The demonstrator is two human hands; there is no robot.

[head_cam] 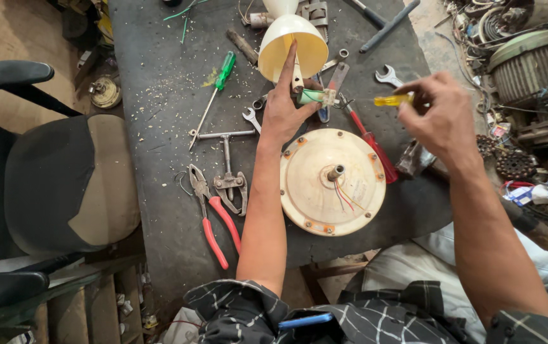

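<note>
My left hand reaches over the dark workbench and pinches a small green-and-white part between thumb and fingers, index finger pointing up over a cream cone-shaped cover. My right hand is closed on a screwdriver with a yellow handle, its tip aimed left at the green part. Below both hands lies a round cream fan motor housing with a central shaft and red, blue and yellow wires coming out.
Red-handled pliers, a gear puller, a green screwdriver, a red screwdriver and spanners lie on the bench. A black chair stands left. Motor parts and wire coils are piled at right.
</note>
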